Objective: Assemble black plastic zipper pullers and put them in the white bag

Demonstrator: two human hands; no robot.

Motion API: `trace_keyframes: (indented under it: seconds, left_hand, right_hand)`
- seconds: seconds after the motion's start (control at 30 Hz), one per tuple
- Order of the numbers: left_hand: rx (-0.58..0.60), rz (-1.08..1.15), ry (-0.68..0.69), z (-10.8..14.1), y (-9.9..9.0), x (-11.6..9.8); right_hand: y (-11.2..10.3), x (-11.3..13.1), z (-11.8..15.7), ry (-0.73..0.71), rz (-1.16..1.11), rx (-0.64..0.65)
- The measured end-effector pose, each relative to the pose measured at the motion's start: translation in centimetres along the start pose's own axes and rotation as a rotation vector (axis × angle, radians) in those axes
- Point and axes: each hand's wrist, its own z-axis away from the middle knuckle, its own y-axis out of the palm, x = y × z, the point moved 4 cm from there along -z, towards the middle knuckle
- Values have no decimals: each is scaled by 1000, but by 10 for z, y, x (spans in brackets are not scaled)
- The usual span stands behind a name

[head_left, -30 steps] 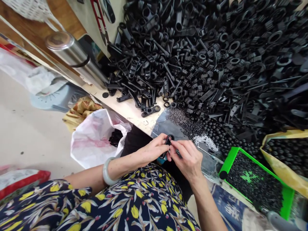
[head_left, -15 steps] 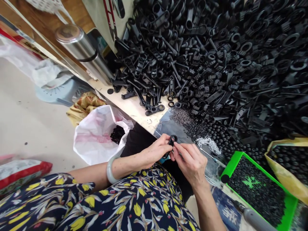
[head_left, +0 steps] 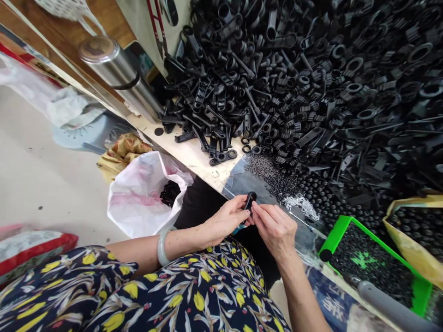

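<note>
My left hand [head_left: 224,220] is closed around a long black plastic part [head_left: 250,201], thumb on one side and fingers on the other. The part is held tilted, its rounded end up and a smooth side facing me. My right hand [head_left: 277,227] is closed in a pinch, its fingertips against the part's right edge; anything small between them is hidden. Both hands are over my lap, in front of the bench edge. Beyond them lie small silver pins [head_left: 302,205] and a thin screwdriver-like tool [head_left: 308,224].
A large heap of black plastic parts [head_left: 235,87] covers the bench. A green tray [head_left: 382,244] of small black pieces stands at right, near a grey power tool [head_left: 391,302]. At left are a steel flask [head_left: 114,69] and a white sack [head_left: 129,203] with black parts inside.
The black part has turned between my hands: its open ring-shaped end showed before, and a smooth side shows now. Both hands stay together in nearly the same place.
</note>
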Motion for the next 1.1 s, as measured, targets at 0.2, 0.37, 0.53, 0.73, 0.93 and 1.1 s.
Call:
trace_keyframes:
  seconds: [0.2, 0.37, 0.53, 0.73, 0.93, 1.1]
  left_hand:
    - [-5, -9, -1, 1, -1, 1]
    - [5, -26, 2, -1, -2, 1]
    - [13, -43, -8, -3, -4, 2]
    - [32, -95, -4, -6, -11, 6]
    - [43, -93, 2, -7, -12, 6]
    - [62, -194, 51, -7, -11, 3]
  right_hand:
    - [5, -2, 6, 4, -84, -43]
    - [4, 0, 4, 44, -82, -19]
    - [-2, 0, -7, 105, -65, 46]
    - [-3, -9, -20, 165, -210, 171]
    - [-4, -9, -28, 174, -216, 251]
    - [-4, -7, -33, 112, -84, 259]
